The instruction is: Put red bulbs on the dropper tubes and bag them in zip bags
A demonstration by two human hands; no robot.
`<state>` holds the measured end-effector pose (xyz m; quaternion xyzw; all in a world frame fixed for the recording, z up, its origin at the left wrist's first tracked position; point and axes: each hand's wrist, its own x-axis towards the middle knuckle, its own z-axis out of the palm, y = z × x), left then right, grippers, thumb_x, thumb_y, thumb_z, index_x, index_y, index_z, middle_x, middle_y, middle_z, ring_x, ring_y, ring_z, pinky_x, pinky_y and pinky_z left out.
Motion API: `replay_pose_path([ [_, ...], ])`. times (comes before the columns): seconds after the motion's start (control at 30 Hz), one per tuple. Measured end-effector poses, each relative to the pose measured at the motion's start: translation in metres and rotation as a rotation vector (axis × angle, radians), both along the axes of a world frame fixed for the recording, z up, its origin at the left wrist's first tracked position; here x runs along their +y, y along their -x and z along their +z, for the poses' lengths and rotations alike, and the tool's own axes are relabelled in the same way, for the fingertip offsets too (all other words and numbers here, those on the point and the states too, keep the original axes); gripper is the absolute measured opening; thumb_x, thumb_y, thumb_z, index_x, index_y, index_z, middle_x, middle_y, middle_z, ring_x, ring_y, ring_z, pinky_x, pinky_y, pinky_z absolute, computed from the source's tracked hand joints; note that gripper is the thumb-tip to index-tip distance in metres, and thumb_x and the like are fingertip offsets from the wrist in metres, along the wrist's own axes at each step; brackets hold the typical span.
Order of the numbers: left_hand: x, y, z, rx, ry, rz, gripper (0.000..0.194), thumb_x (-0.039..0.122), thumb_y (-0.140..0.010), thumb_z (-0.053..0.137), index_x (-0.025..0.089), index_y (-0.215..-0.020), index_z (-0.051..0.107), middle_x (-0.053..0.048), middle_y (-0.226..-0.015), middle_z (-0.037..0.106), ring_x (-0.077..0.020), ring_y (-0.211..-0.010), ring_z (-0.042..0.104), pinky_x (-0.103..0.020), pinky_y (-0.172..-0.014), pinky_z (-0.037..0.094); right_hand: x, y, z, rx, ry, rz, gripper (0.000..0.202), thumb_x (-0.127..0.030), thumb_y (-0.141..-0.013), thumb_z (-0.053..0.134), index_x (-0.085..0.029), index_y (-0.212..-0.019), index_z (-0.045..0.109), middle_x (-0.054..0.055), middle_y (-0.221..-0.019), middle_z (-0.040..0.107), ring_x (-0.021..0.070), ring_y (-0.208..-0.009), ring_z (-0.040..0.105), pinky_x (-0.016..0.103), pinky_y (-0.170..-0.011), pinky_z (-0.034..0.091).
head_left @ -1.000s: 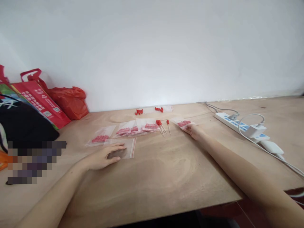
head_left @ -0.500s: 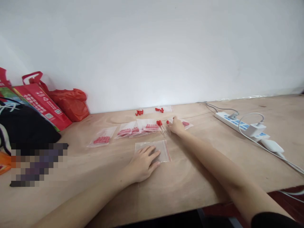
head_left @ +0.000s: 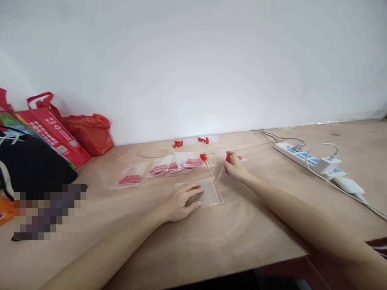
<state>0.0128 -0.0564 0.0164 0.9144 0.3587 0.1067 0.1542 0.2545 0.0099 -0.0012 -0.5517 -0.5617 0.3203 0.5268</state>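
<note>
Held in the closed fingers of my right hand (head_left: 236,168) is a small red-handled screwdriver (head_left: 228,158), its thin shaft slanting down to the left. My left hand (head_left: 181,203) lies flat with fingers outstretched on a clear zip bag (head_left: 208,193) with a red seal line. Just beyond that bag, several red-handled screwdrivers (head_left: 205,158) lie side by side on the table. Partly behind my right hand is another clear bag (head_left: 221,154) with red pieces in it.
Filled bags with red handles (head_left: 190,161) lie left of centre, one bag (head_left: 130,177) farther left. Loose red pieces (head_left: 177,143) sit near the wall. On the right are a power strip (head_left: 287,150) and cables; at left, red bags (head_left: 89,131) and a black bag (head_left: 33,165).
My right hand has lifted a screwdriver off the table and drawn it slightly right and nearer. The bag under my left hand has shifted a little to the right.
</note>
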Motion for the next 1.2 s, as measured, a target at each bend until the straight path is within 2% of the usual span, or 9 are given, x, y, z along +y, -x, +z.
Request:
replay_pose_path([
  [0.07, -0.001, -0.006, -0.002, -0.013, -0.005, 0.020, 0.039, 0.037, -0.084, 0.044, 0.021, -0.119, 0.047, -0.008, -0.132, 0.040, -0.0229, -0.120, 0.037, -0.041, -0.099, 0.031, -0.019, -0.006, -0.009, 0.176, 0.009, -0.023, 0.042, -0.026, -0.072, 0.046, -0.021, -0.110, 0.029, -0.007, -0.064, 0.044, 0.0085, -0.042, 0.045, 0.023, -0.040, 0.042],
  [0.2, -0.002, -0.015, -0.004, -0.019, -0.019, 0.047, 0.039, 0.036, -0.084, 0.043, 0.021, -0.119, 0.047, -0.008, -0.131, 0.041, -0.0231, -0.122, 0.034, -0.042, -0.100, 0.030, -0.040, -0.010, -0.015, 0.359, 0.007, -0.060, 0.041, -0.031, -0.069, 0.051, -0.024, -0.103, 0.029, -0.008, -0.065, 0.043, 0.0075, -0.045, 0.048, 0.023, -0.042, 0.045],
  [0.37, -0.002, -0.015, -0.005, -0.018, -0.017, 0.046, 0.041, 0.037, -0.084, 0.043, 0.021, -0.121, 0.043, -0.007, -0.132, 0.041, -0.0220, -0.123, 0.033, -0.041, -0.100, 0.029, -0.039, -0.005, -0.016, 0.386, -0.016, -0.042, 0.043, -0.035, -0.068, 0.054, -0.025, -0.101, 0.028, -0.009, -0.066, 0.044, 0.0069, -0.046, 0.050, 0.023, -0.044, 0.048],
  [0.6, -0.001, -0.014, -0.007, -0.029, -0.039, 0.048, 0.041, 0.039, -0.084, 0.043, 0.021, -0.121, 0.044, -0.007, -0.130, 0.042, -0.0220, -0.121, 0.036, -0.040, -0.100, 0.030, -0.039, -0.005, -0.015, 0.328, 0.011, -0.059, 0.041, -0.031, -0.069, 0.054, -0.024, -0.101, 0.030, -0.009, -0.062, 0.042, 0.0073, -0.043, 0.049, 0.023, -0.041, 0.047],
  [0.73, -0.001, -0.014, -0.007, -0.032, -0.050, 0.036, 0.040, 0.038, -0.084, 0.043, 0.020, -0.120, 0.044, -0.007, -0.130, 0.043, -0.0211, -0.121, 0.036, -0.039, -0.099, 0.031, -0.042, -0.004, -0.012, 0.375, 0.048, -0.035, 0.038, -0.029, -0.069, 0.054, -0.025, -0.100, 0.031, -0.009, -0.062, 0.043, 0.0079, -0.044, 0.050, 0.024, -0.042, 0.047],
  [0.9, -0.003, -0.015, -0.004, -0.033, -0.040, 0.061, 0.044, 0.037, -0.083, 0.045, 0.019, -0.124, 0.040, -0.007, -0.129, 0.043, -0.0218, -0.121, 0.036, -0.039, -0.099, 0.031, -0.050, 0.003, -0.007, 0.578, 0.136, 0.075, 0.021, -0.027, -0.074, 0.050, -0.024, -0.088, 0.034, -0.007, -0.063, 0.051, 0.0086, -0.050, 0.055, 0.024, -0.050, 0.050],
  [0.97, -0.003, -0.016, -0.004, -0.038, -0.028, 0.069, 0.046, 0.036, -0.083, 0.045, 0.020, -0.125, 0.038, -0.007, -0.129, 0.043, -0.0224, -0.121, 0.036, -0.040, -0.099, 0.031, -0.054, 0.006, -0.005, 0.629, 0.179, 0.118, 0.021, -0.026, -0.073, 0.051, -0.023, -0.084, 0.034, -0.006, -0.063, 0.053, 0.0090, -0.052, 0.057, 0.024, -0.052, 0.050],
  [1.07, -0.004, -0.016, -0.004, -0.049, -0.020, 0.075, 0.046, 0.036, -0.083, 0.045, 0.020, -0.125, 0.038, -0.007, -0.130, 0.043, -0.0230, -0.121, 0.036, -0.040, -0.099, 0.032, -0.059, 0.007, -0.003, 0.598, 0.200, 0.230, 0.027, -0.030, -0.071, 0.057, -0.023, -0.082, 0.033, -0.006, -0.067, 0.056, 0.0077, -0.045, 0.055, 0.020, -0.042, 0.046],
  [1.2, -0.003, -0.016, -0.005, -0.061, -0.019, 0.078, 0.047, 0.036, -0.083, 0.044, 0.019, -0.126, 0.037, -0.007, -0.131, 0.042, -0.0231, -0.121, 0.036, -0.040, -0.099, 0.032, -0.062, 0.006, -0.002, 0.480, 0.239, 0.456, 0.033, -0.037, -0.068, 0.062, -0.022, -0.081, 0.034, -0.008, -0.068, 0.057, 0.0044, -0.032, 0.046, 0.014, -0.026, 0.029],
])
